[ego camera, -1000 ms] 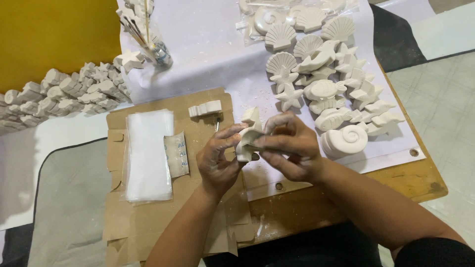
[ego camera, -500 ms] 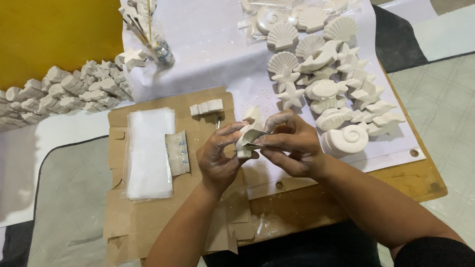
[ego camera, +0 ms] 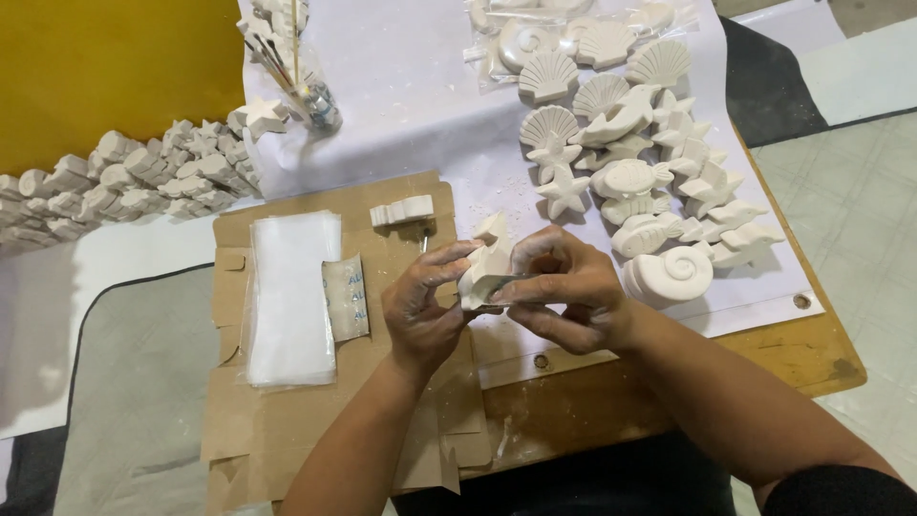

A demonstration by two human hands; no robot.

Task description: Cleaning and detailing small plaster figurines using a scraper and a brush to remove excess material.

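white plaster figure (ego camera: 485, 263) pinched between both sets of fingertips | left hand (ego camera: 425, 306) fingers curled on its left edge | right hand (ego camera: 564, 287) fingers closed on its right side | cardboard sheet (ego camera: 287, 420) beneath | snail-shell cast (ego camera: 673, 272) just right of right-hand knuckles

Plaster figure (ego camera: 485, 260) held between the left hand (ego camera: 423, 308) and right hand (ego camera: 564, 291): plain matt white, unpainted; white dust is seen smeared on the fingers (ego camera: 449, 260). Cast shapes (ego camera: 630, 143) on the sheet: the same white, with ribbed fans on the shells and 1 spiral on the snail (ego camera: 671, 274). Sheet (ego camera: 420, 86): white, speckled with crumbs. Cardboard (ego camera: 287, 420): plain brown. Stack of clear bags (ego camera: 289, 296): colourless, milky (glare hides detail). Small sachet (ego camera: 346, 298): pale grey with blue marks. Wall (ego camera: 105, 67): mustard yellow. Table edge (ego camera: 821, 358): orange-brown wood.
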